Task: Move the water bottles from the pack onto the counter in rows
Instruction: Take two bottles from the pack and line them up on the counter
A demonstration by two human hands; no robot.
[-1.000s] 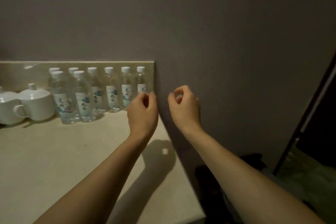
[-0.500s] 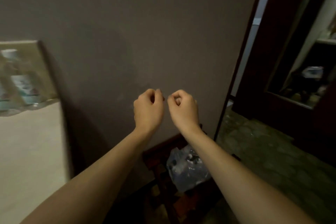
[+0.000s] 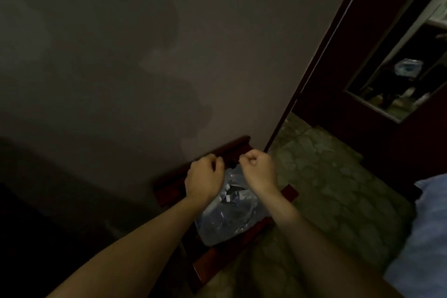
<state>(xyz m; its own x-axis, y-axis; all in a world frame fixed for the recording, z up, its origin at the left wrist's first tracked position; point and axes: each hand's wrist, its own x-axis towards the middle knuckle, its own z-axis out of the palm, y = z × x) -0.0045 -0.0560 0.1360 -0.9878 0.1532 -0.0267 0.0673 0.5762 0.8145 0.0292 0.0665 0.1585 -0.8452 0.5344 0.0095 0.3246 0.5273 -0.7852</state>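
A: What is showing here, biggest thing first?

B: A big plain grey wall (image 3: 145,55) is filling most of the view. Below it a green patchy floor (image 3: 326,189) is showing, then a dark red wooden stand (image 3: 174,184), and the pack (image 3: 229,215) is sitting on that stand — crinkly, shiny clear plastic.

A: What are the hands doing?

B: Both are hanging just above the pack. The left hand (image 3: 204,178) is curling its fingers, and so is the right hand (image 3: 258,168). Each grip is clenched on nothing.

A: Is the job getting done?

B: No tabletop is showing, so I cannot tell how many bottles are standing in rows. I think bottles are still waiting inside the pack — more reaching is coming.
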